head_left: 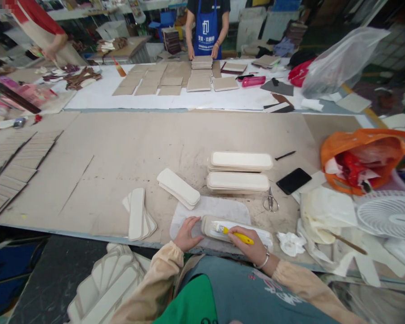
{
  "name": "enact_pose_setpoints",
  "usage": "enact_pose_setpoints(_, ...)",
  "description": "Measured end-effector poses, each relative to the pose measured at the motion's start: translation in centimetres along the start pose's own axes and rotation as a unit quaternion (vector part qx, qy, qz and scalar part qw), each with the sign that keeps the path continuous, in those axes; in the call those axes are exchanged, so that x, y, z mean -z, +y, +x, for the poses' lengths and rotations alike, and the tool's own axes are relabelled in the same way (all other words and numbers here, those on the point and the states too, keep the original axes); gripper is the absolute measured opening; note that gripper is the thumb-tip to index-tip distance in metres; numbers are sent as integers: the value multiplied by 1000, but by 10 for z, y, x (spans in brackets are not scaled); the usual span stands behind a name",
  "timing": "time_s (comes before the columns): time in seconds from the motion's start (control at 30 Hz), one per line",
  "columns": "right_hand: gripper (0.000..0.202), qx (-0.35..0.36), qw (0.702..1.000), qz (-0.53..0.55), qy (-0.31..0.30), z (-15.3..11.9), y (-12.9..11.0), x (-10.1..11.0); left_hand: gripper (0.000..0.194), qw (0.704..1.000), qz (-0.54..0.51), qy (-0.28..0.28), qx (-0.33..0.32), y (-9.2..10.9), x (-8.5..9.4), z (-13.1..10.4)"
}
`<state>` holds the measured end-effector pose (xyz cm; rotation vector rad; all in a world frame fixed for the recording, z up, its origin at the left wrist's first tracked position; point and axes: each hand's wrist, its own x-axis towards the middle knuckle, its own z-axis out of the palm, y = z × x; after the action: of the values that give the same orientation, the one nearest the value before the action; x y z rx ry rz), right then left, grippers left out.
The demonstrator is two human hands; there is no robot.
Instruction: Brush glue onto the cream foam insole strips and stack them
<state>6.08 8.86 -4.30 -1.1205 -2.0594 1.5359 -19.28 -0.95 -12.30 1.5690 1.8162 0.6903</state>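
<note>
My right hand (pixel 248 243) is closed round the yellow handle of a small brush (pixel 240 236). Its bristles touch the white top of a long rounded panel (pixel 263 235) in front of me, where the coating looks wet. At the panel's left end rests my left hand (pixel 188 234), thumb and fingers apart, near or touching its edge. Under the panel lies a pale sheet (pixel 185 216). Just beyond are a slanted stack of white strips (pixel 178 186) and a fanned stack of white strips (pixel 137 213). Two piles of finished-looking panels (pixel 238 181) lie further back.
Right of the piles are scissors (pixel 271 201), a phone (pixel 293 181) and a black pen (pixel 285 155). An orange bag (pixel 330 153), a white fan (pixel 391 211) and crumpled tissue (pixel 291 243) sit at the right. A co-worker in a blue apron (pixel 207 31) stands across the table.
</note>
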Motion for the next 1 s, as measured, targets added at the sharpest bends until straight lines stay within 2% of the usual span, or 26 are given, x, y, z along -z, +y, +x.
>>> enact_pose_setpoints(0.13, 28, -48, 998, 24, 22, -19, 4, 23, 49, 998, 19, 47, 26, -9, 8, -9)
enact_pose_setpoints(0.2, 29, -74, 996, 46, 30, -26, 8, 30, 48, 997, 26, 62, 32, -10, 13, -13)
enact_pose_setpoints(0.27, 31, -89, 993, 64, 44, -32, 13, 34, 58, 998, 31, 57, 14, -4, 16, -14)
enact_pose_setpoints(0.33, 31, -91, 991, 76, 57, -35, 18, 35, 75, 998, 37, 30, -32, 8, 16, -10)
enact_pose_setpoints(0.47, 27, -82, 992, 77, 53, -38, 21, 33, 101, 992, 53, -50, -107, 38, 5, 12)
enact_pose_setpoints(0.6, 23, -31, 999, 23, 38, -34, 12, 29, 106, 982, 74, -118, -126, 54, -6, 33)
enact_pose_setpoints(0.77, 19, 26, 999, -10, 32, -23, 6, 17, 102, 979, 82, -136, -128, 49, -13, 40)
enact_pose_setpoints(1.0, 19, 18, 999, 29, 37, -7, 11, 1, 100, 979, 95, -129, -130, 43, -17, 34)
